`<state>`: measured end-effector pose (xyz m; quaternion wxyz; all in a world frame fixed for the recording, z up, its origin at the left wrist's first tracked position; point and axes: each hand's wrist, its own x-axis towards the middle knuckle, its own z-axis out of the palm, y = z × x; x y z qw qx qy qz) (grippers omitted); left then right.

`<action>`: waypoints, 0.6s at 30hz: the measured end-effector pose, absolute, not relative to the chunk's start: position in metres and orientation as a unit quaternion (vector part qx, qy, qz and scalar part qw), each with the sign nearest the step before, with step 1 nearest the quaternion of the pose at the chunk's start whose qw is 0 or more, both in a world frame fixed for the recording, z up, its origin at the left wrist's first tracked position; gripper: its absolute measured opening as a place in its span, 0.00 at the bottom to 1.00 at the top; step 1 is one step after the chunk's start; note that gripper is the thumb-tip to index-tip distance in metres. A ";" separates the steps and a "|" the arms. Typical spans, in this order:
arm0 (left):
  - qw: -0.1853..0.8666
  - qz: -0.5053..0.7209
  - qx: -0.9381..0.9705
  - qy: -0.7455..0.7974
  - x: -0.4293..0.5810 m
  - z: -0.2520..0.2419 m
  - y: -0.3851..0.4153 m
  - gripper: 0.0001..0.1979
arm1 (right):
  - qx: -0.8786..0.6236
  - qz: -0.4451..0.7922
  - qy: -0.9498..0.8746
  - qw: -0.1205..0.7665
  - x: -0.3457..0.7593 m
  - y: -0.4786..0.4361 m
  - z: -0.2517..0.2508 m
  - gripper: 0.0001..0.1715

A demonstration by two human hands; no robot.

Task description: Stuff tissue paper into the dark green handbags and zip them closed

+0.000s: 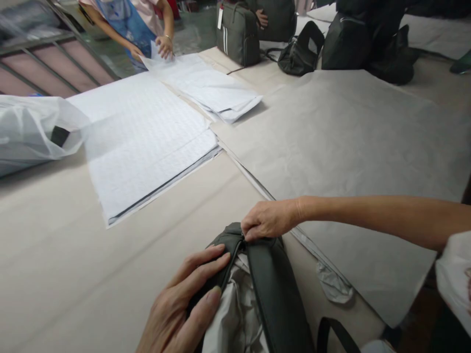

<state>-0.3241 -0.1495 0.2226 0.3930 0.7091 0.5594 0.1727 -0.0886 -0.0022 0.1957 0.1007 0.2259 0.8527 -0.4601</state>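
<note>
A dark green-black bag [281,294] stands at the table's near edge, its zipped top partly open. Crumpled whitish paper [237,306] fills the opening. My left hand [184,299] grips the left side of that opening, fingers stretched along the edge and thumb near the paper. At the far end of the opening, my right hand [267,220] is closed in a pinch on the zipper [243,240]. The fingers largely hide the zipper pull. Beside the bag at the lower right, a black strap loop [336,333] shows.
White sheets [147,132] lie stacked at left, and a large grey sheet stack [353,132] at right. A plastic-wrapped bundle [33,130] sits far left. Several dark bags [239,37] stand at the back. Across the table, another person's hands [164,46] hold thin sheets.
</note>
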 end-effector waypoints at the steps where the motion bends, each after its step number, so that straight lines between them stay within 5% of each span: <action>1: 0.393 0.170 0.710 0.559 -0.325 0.222 -0.149 0.20 | 0.235 -0.537 0.805 0.089 -0.088 -0.002 0.194 0.08; 6: 0.410 0.156 0.702 0.561 -0.327 0.220 -0.147 0.19 | 0.274 -0.755 0.588 0.098 -0.079 0.007 0.189 0.15; 12: 0.394 0.132 0.711 0.568 -0.327 0.229 -0.143 0.19 | 0.276 -0.724 0.632 -0.028 -0.062 -0.002 0.177 0.13; 18: 0.216 0.112 0.770 0.589 -0.329 0.260 -0.146 0.19 | 0.367 -0.684 0.604 -0.182 -0.032 -0.061 0.139 0.13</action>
